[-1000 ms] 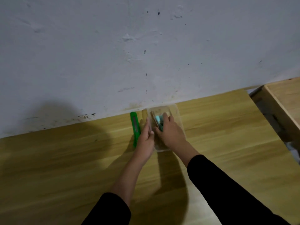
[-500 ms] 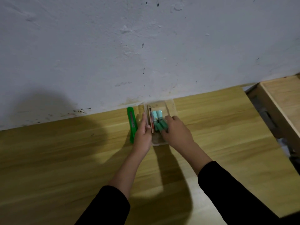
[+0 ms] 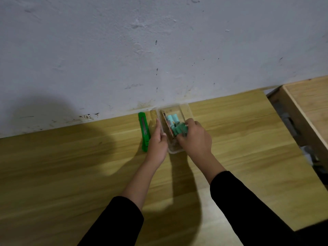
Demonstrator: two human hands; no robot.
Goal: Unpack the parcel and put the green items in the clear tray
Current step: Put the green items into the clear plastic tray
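Note:
A clear tray (image 3: 186, 110) stands on the wooden table against the wall. Inside it lie several green cylinders (image 3: 173, 118) and a brownish card along its left wall. My left hand (image 3: 157, 144) grips the tray's left wall. My right hand (image 3: 195, 139) reaches into the tray with its fingers closed around a bunch of darker green cylinders (image 3: 180, 130). A green utility knife (image 3: 144, 132) lies on the table just left of my left hand. No parcel is in sight.
The wooden table (image 3: 71, 174) runs up to a grey-white wall. To the right, past the table's edge, stands a second wooden surface (image 3: 308, 103), with a dark gap holding clutter between the two.
My right hand has shifted inside the tray and uncovered the green cylinders, then closed on a bunch of them. My left hand stays on the tray's left wall.

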